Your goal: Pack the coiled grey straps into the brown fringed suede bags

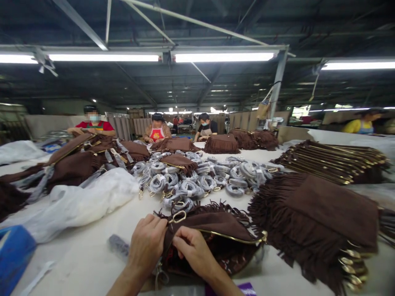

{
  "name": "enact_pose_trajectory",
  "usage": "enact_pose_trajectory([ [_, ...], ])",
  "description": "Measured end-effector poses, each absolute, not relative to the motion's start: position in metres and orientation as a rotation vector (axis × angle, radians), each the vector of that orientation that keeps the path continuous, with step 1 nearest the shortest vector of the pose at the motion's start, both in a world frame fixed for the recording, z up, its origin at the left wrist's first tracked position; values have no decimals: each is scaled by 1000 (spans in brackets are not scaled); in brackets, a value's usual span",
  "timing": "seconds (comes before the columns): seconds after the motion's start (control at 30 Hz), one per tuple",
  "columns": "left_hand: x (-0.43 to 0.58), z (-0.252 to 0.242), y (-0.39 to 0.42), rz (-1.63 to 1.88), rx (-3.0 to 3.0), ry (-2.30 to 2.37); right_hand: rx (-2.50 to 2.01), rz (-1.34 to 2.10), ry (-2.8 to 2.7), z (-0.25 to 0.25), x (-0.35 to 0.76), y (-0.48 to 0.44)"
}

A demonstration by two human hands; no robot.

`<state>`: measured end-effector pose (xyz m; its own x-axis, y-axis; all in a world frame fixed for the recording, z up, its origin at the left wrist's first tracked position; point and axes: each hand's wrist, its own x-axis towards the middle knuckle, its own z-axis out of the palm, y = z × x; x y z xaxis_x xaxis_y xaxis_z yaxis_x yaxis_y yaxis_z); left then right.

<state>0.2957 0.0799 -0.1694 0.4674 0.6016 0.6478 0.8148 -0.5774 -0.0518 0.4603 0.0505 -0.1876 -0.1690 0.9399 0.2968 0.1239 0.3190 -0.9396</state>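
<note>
A brown fringed bag [222,224] lies in front of me with its gold zipper open, showing a dark patterned lining. My left hand [148,235] is closed on the bag's left end, beside a gold oval clip [178,216]. At the left end of the opening, my right hand [191,248] pinches the bag's edge, with thumb and fingers together; part of those fingers is hidden by the bag. Just left of my left hand lies a grey wrapped strip [119,245], partly blurred.
Coiled, wrapped straps [188,187] with gold clips are heaped beyond the bag. Stacked fringed bags [333,205] stand at right, and more brown bags [74,168] with white plastic sheeting [92,201] at left. A blue bin [15,259] sits near left. Several people work farther off.
</note>
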Motion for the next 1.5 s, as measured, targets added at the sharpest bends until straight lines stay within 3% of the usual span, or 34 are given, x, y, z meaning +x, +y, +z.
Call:
enact_pose_trajectory([
  [0.3, 300, -178, 69, -1102, -2664, -1248, -977, 1003, -1520, -191, 462, 55],
  [0.6, 319, -163, 82, -1455, -2884, -1976, -1008, 878, -1578, -199, 463, 59],
  [0.73, 327, -163, 89, -1789, -2852, -2084, -1077, 757, -1638, -197, 463, 55],
  [0.9, 324, -165, 86, -2355, -2581, -2167, -1104, 362, -1749, -190, 473, 40],
  [0.97, 323, -165, 83, -2453, -2502, -2124, -1065, 404, -1676, -188, 477, 35],
  [1.17, 325, -153, 66, -2116, -3012, -1481, -856, 999, -1196, -187, 481, 34],
  [1.33, 333, -150, 50, -1503, -3531, -1304, -819, 869, -1231, -183, 485, 31],
  [1.5, 343, -160, 45, -1371, -3550, -1560, -790, 918, -1265, -181, 486, 29],
])
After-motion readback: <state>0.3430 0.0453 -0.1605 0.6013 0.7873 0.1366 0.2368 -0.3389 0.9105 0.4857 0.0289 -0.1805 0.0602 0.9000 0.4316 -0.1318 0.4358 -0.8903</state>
